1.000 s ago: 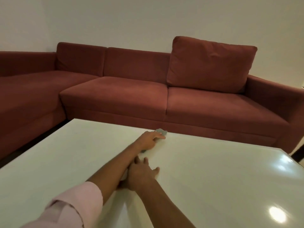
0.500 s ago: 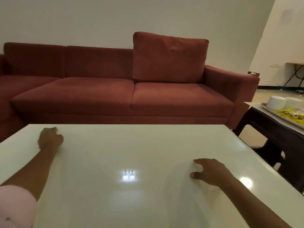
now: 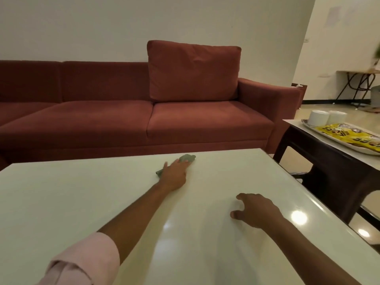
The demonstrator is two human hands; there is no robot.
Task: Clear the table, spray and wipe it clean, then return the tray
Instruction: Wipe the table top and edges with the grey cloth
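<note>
Head view, left hand: The left hand (image 3: 174,175) reaches far out over the white table (image 3: 61,202). Its fingers lie flat and press down on a small grey-green cloth (image 3: 186,158).
Head view, cloth: The cloth peeks out past the fingertips and beside the thumb. It is near the far edge of the table, on the sofa side.
Head view, right hand: The right hand (image 3: 256,210) is closer to the person and to the right of the left hand. Its fingers are spread and a bit bent, with the tips on the table. It holds nothing. It looks like it props the person up.
Head view, tray: The tray (image 3: 308,123) is well off to the right of the right hand, on a dark side table (image 3: 329,157). Two white cups (image 3: 327,117) and a yellow packet (image 3: 349,136) sit on it.
Head view, behind the hands: A red sofa (image 3: 144,112) with one big cushion (image 3: 193,70) stands past the table.
Step now: This looks like the wiping step. Nothing but the cloth and the hands is on the white table, so the clearing seems done. No spray bottle is in sight.
Next move: The left hand needs to push the cloth across the parts not yet wiped, pressing flat so the cloth does not slip out. After that the tray must come back, carried level with both hands so the cups do not tip.
</note>
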